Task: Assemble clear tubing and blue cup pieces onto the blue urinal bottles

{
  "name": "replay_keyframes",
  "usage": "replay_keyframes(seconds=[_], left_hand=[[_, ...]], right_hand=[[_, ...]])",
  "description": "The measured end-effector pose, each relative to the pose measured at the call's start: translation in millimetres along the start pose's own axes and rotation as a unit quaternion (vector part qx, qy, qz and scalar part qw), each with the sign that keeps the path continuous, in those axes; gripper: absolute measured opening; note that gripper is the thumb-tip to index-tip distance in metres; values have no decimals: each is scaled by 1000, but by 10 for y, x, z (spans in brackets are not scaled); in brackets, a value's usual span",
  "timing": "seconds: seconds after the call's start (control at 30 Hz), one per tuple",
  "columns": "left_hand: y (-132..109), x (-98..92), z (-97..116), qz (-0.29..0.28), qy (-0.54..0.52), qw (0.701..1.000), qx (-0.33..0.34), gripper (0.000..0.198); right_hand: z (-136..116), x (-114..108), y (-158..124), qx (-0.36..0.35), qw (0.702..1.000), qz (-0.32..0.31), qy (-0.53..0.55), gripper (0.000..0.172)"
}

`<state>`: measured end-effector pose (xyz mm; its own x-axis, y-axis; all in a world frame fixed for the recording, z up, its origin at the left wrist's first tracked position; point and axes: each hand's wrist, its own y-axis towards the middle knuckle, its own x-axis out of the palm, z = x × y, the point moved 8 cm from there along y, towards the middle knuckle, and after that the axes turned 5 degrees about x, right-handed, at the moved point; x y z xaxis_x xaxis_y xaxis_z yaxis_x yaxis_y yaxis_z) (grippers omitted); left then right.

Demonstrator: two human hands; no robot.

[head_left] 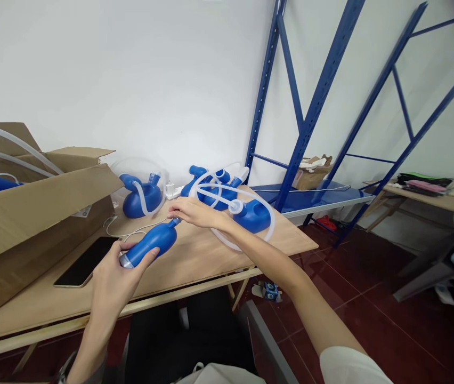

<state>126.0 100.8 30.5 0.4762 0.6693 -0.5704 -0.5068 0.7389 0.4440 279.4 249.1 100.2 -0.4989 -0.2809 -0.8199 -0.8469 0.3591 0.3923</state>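
My left hand (pixel 115 280) is closed around the lower end of a blue bottle-shaped bulb (pixel 149 242) with a grey cap, held tilted over the wooden table (pixel 195 256). At the bulb's upper tip my right hand (pixel 195 210) pinches its fingers on the narrow nozzle end. Just beyond the right hand lies a blue pump part (pixel 253 216) with a loop of clear tube (pixel 230 192) around it. Another blue part with tubing (pixel 141 194) sits further left.
An open cardboard box (pixel 31 213) holding more tubes and blue parts fills the table's left side. A dark phone (pixel 85 261) lies flat near my left hand. Blue metal shelving (pixel 307 133) stands behind the table. A second table (pixel 430 194) with cloths is at right.
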Motion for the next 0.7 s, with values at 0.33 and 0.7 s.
replay_keyframes(seconds=[0.33, 0.7], left_hand=[[41, -75, -35, 28, 9, 999, 25, 60], [69, -10, -19, 18, -10, 999, 27, 58]], right_hand=[[3, 68, 89, 16, 999, -35, 31, 24], [104, 91, 101, 21, 999, -44, 12, 24]])
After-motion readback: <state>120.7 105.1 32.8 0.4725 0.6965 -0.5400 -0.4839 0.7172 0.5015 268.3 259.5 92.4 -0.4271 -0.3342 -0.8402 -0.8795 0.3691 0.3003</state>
